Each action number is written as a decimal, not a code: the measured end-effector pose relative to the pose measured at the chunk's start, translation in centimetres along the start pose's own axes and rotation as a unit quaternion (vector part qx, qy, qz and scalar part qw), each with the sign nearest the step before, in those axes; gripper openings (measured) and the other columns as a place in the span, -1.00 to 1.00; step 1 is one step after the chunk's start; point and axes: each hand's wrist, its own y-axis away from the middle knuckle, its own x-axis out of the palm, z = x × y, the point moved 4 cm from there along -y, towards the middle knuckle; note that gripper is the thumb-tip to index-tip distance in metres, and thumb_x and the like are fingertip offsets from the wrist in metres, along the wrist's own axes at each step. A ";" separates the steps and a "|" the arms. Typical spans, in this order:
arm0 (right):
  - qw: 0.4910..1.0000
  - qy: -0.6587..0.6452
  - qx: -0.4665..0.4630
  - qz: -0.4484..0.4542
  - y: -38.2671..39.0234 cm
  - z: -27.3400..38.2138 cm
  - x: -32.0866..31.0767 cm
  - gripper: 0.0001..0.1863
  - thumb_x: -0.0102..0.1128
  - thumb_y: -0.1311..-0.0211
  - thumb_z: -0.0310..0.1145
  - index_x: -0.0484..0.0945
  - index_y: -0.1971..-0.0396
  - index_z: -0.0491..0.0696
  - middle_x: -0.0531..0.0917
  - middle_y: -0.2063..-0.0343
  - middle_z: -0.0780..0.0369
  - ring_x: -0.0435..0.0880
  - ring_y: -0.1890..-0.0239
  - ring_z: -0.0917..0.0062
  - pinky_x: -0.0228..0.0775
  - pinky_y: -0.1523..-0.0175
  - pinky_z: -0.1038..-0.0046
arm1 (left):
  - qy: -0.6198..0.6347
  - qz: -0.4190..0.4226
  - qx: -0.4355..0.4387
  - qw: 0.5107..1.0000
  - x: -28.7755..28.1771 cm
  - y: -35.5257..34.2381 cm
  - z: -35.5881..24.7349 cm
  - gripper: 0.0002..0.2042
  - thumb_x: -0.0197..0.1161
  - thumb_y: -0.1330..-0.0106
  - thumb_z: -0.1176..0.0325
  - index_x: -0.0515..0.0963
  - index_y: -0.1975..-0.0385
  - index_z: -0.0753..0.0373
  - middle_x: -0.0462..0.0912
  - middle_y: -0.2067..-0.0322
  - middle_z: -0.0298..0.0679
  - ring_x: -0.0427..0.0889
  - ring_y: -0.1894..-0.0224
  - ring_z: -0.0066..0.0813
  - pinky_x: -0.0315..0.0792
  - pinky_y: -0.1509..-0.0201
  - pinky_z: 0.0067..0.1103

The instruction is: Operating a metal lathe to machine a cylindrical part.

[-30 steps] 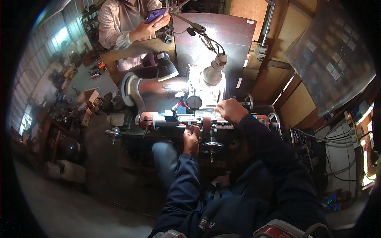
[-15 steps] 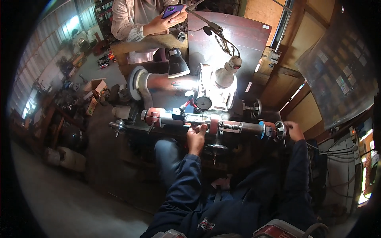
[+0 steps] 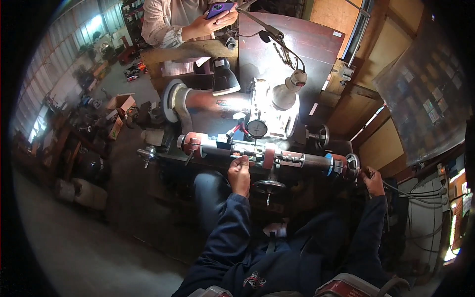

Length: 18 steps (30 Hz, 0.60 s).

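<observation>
My left hand (image 3: 239,178) has its fingers pinched together at the lower edge of the brightly lit metal workpiece (image 3: 243,149), mounted along a long horizontal grinding or lathe-like machine; what is between the fingertips is too small to make out. Just above stands a round dial gauge (image 3: 257,128) with its stem pointing down, beside a red-and-silver holder (image 3: 236,130). At the machine's right end, my right hand (image 3: 374,182) is curled at the edge of a metal handwheel (image 3: 352,166), fingers closed there. A red clamp block (image 3: 268,158) sits right of my left hand.
A lamp (image 3: 287,91) shines on the machine from above. A larger handwheel (image 3: 268,186) projects toward me below the bed. Across the machine a person holds a purple phone (image 3: 219,10). Cables (image 3: 420,190) hang at the right, and a cardboard box (image 3: 121,104) stands at the left.
My right hand has moved down along the handwheel's outer side. My left hand has shifted slightly left and down along the workpiece. The whole view has tilted a little.
</observation>
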 end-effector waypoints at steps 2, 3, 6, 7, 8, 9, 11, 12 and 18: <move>0.998 -0.031 -0.018 -0.042 -0.9 0.3 -0.2 -0.91 0.09 -0.30 -0.52 0.57 0.29 -0.17 0.58 0.45 0.40 0.48 0.36 0.75 0.33 0.18 0.63 | 0.029 0.007 -0.005 1.000 0.0 -0.1 0.2 -0.75 0.16 -0.38 0.18 0.48 0.27 0.27 0.61 0.49 -0.30 0.13 0.75 -0.88 -0.04 0.71 -0.77; 0.998 -0.031 -0.017 -0.042 -1.4 0.1 0.0 -0.91 0.09 -0.30 -0.52 0.57 0.29 -0.17 0.58 0.45 0.40 0.48 0.36 0.75 0.33 0.18 0.63 | 0.028 0.007 -0.005 1.000 0.0 -0.2 0.3 -0.75 0.16 -0.38 0.18 0.48 0.27 0.27 0.61 0.49 -0.30 0.13 0.75 -0.88 -0.04 0.71 -0.77; 0.994 0.001 -0.020 -0.110 -3.0 -0.8 -0.2 -0.89 0.11 -0.32 -0.44 0.57 0.29 -0.16 0.58 0.44 0.39 0.48 0.34 0.75 0.34 0.17 0.62 | 0.046 0.007 -0.031 0.998 0.2 -0.1 0.3 -0.75 0.16 -0.38 0.17 0.47 0.26 0.25 0.59 0.47 -0.31 0.16 0.75 -0.87 -0.02 0.71 -0.77; 0.992 0.005 -0.017 -0.126 -3.6 -1.1 -0.1 -0.87 0.12 -0.33 -0.41 0.57 0.30 -0.16 0.59 0.44 0.38 0.49 0.34 0.74 0.34 0.16 0.62 | 0.054 0.009 -0.034 0.998 0.2 0.0 0.3 -0.74 0.16 -0.38 0.16 0.47 0.26 0.25 0.59 0.46 -0.31 0.15 0.75 -0.86 -0.03 0.71 -0.77; 0.990 0.008 -0.014 -0.142 -4.2 -1.4 0.0 -0.84 0.12 -0.34 -0.38 0.58 0.30 -0.17 0.60 0.43 0.37 0.50 0.33 0.73 0.34 0.15 0.62 | 0.062 0.011 -0.037 0.997 0.3 0.1 0.3 -0.74 0.16 -0.38 0.15 0.47 0.26 0.26 0.58 0.45 -0.32 0.14 0.76 -0.86 -0.03 0.71 -0.77; 0.990 0.008 -0.014 -0.142 -4.8 -1.7 0.2 -0.84 0.12 -0.34 -0.38 0.58 0.30 -0.17 0.60 0.43 0.37 0.50 0.33 0.73 0.34 0.15 0.62 | 0.062 0.011 -0.037 0.997 0.3 0.0 0.6 -0.74 0.16 -0.38 0.15 0.47 0.26 0.26 0.58 0.45 -0.32 0.14 0.76 -0.86 -0.03 0.71 -0.77; 0.987 0.071 -0.047 -0.136 -6.0 -1.9 0.6 -0.85 0.04 -0.37 -0.41 0.57 0.31 -0.11 0.57 0.41 0.40 0.47 0.33 0.74 0.33 0.16 0.63 | 0.064 0.008 -0.003 0.998 0.2 -0.3 0.9 -0.73 0.16 -0.38 0.13 0.46 0.27 0.25 0.58 0.45 -0.33 0.13 0.76 -0.86 -0.04 0.71 -0.76; 0.987 0.071 -0.048 -0.135 -6.5 -2.2 0.8 -0.85 0.04 -0.37 -0.41 0.57 0.31 -0.11 0.57 0.41 0.40 0.47 0.33 0.74 0.33 0.16 0.63 | 0.064 0.007 -0.002 0.998 0.0 -0.4 1.1 -0.73 0.16 -0.38 0.13 0.46 0.27 0.25 0.58 0.45 -0.33 0.13 0.76 -0.86 -0.04 0.71 -0.76; 0.916 -0.378 0.132 -0.002 -10.2 -10.7 1.5 -0.80 0.25 -0.17 -0.37 0.61 0.27 -0.18 0.66 0.39 0.28 0.56 0.39 0.61 0.43 0.22 0.50 | 0.064 0.016 -0.030 0.997 0.3 -0.4 1.0 -0.73 0.16 -0.38 0.12 0.46 0.31 0.23 0.57 0.46 -0.35 0.12 0.77 -0.86 -0.06 0.73 -0.75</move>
